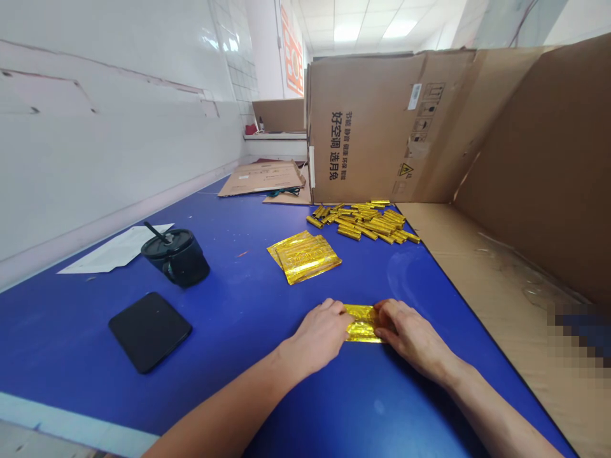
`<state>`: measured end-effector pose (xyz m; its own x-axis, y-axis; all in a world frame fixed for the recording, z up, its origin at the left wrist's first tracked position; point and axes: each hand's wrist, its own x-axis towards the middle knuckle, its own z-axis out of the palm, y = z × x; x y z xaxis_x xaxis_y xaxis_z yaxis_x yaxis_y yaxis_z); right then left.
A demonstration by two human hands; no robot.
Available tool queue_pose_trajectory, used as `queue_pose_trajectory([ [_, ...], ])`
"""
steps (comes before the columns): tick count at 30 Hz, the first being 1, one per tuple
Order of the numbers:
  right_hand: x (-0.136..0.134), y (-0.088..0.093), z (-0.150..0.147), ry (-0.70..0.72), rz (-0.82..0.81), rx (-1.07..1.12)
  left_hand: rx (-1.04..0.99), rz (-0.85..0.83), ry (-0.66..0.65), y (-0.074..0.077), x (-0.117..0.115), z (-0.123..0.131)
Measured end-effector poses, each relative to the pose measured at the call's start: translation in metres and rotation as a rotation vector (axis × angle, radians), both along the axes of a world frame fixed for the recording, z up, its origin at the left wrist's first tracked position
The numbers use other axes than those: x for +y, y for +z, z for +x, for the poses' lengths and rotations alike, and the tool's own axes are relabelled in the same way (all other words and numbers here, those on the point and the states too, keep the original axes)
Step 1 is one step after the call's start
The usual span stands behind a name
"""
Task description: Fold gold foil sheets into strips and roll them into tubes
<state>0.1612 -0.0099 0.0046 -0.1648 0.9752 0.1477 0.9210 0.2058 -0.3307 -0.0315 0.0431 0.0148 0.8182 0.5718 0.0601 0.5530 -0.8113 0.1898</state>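
Note:
A gold foil sheet (361,324) lies on the blue table (229,305) between my two hands. At its left edge my left hand (322,334) has its fingers curled down onto the foil. My right hand (411,334) grips the right edge, thumb and fingers bent around it. Part of the foil is hidden under the fingers. Just beyond the hands rests a small stack of flat gold foil sheets (310,257), with embossed marks on the top one. Farther back is a heap of narrow gold foil rolls (372,221).
On the left stand a dark lidded mug (184,257) and a flat black rectangular object (150,332), near white paper (112,251). Flattened cardboard (260,178) lies at the back. A large cardboard box (372,127) walls off the rear and right. A white wall runs along the left.

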Motion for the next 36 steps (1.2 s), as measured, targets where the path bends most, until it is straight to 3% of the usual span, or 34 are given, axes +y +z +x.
queue_pose_trajectory([
  [7,0.004,-0.001,0.004,0.061,0.013,-0.031,0.000,0.043,-0.022,-0.007,0.000,0.001],
  [12,0.010,-0.007,0.011,-0.047,0.061,-0.130,-0.004,0.056,0.052,-0.009,-0.013,0.009],
  [24,0.011,-0.019,0.013,-0.135,0.055,-0.102,0.042,0.053,-0.021,-0.004,-0.018,0.009],
  [36,0.013,-0.016,0.014,-0.106,-0.086,-0.093,0.117,0.107,-0.026,-0.003,-0.018,0.012],
])
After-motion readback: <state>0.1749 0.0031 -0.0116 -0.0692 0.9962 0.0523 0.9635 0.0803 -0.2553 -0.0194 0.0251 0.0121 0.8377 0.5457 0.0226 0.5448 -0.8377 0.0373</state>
